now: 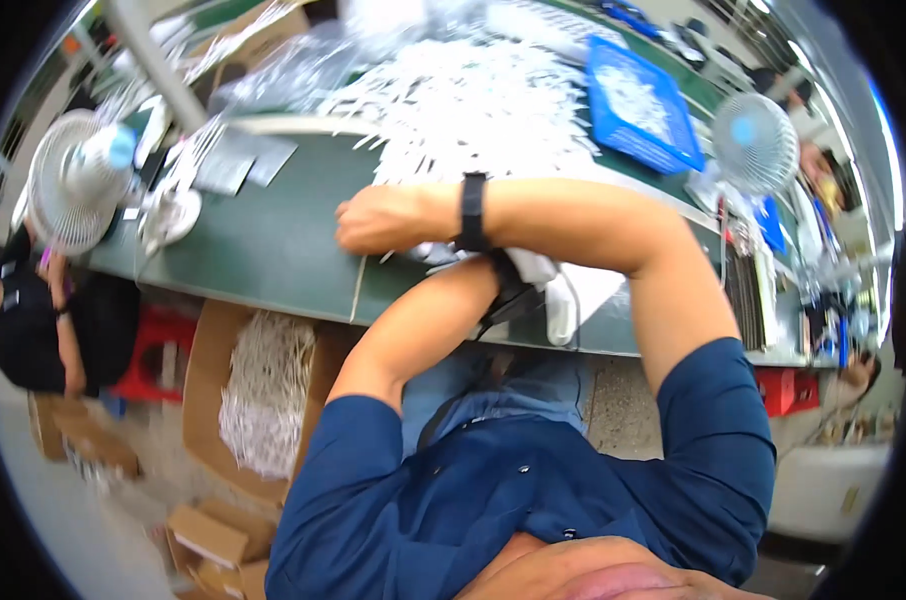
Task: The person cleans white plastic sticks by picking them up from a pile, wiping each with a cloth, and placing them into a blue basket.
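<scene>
My forearms cross over the green table (313,200). My right hand (381,220) reaches to the left, a black band at its wrist, with its fingers curled closed; whatever they may hold does not show. Beneath the right arm lies my left forearm (433,310), with a dark band at the wrist. The right arm hides my left hand and its fingers. A big heap of thin white strips (473,110) spreads just beyond my right arm. A few pale pieces show between the two arms. Near the table edge, to the right of my left wrist, sits a white handle-like object (561,310) with a cable.
A blue basket (638,150) of white pieces stands at the far right beside a fan (756,143). Another fan (78,180) is at left, near grey sheets (243,160). Below the table edge stands a cardboard box (208,400) of white strips. Another person (53,330) sits at left.
</scene>
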`<control>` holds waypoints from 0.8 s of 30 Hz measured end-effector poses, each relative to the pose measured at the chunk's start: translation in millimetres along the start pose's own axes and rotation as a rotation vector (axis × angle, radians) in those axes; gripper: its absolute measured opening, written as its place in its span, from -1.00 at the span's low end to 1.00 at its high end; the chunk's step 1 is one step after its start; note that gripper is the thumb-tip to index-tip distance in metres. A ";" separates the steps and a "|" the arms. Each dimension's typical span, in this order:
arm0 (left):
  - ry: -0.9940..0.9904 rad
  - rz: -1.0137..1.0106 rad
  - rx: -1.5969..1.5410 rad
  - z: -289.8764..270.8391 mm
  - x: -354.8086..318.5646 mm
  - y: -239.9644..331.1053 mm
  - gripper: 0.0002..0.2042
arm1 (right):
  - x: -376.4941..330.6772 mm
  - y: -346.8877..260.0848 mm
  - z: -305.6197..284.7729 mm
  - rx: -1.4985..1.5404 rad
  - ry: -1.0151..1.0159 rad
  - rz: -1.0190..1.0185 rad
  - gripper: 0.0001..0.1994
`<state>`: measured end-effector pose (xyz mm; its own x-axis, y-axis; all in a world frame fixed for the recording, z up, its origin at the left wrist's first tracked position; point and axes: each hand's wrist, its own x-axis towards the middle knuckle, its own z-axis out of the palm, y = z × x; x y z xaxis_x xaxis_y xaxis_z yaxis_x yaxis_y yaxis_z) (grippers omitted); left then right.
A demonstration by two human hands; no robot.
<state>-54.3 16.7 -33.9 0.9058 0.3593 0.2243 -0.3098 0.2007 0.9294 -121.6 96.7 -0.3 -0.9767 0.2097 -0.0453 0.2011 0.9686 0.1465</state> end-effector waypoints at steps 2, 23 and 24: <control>-0.059 0.041 0.152 -6.5 -16.5 0.2 -0.65 | -1.3 -8.6 -22.6 -0.087 0.000 0.005 -0.96; 0.193 -0.076 -0.796 14.9 28.2 22.9 -0.70 | -309.7 -59.5 -7.8 1.454 1.383 1.230 -0.76; 0.257 -0.092 -0.736 15.8 25.9 23.5 -0.71 | -307.9 -65.8 -4.2 1.528 1.302 1.192 -0.75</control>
<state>-33.5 16.3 -1.6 0.8699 0.4932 -0.0024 -0.4295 0.7600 0.4878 165.6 -32.1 8.1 0.1784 0.9838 -0.0172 -0.2049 0.0200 -0.9786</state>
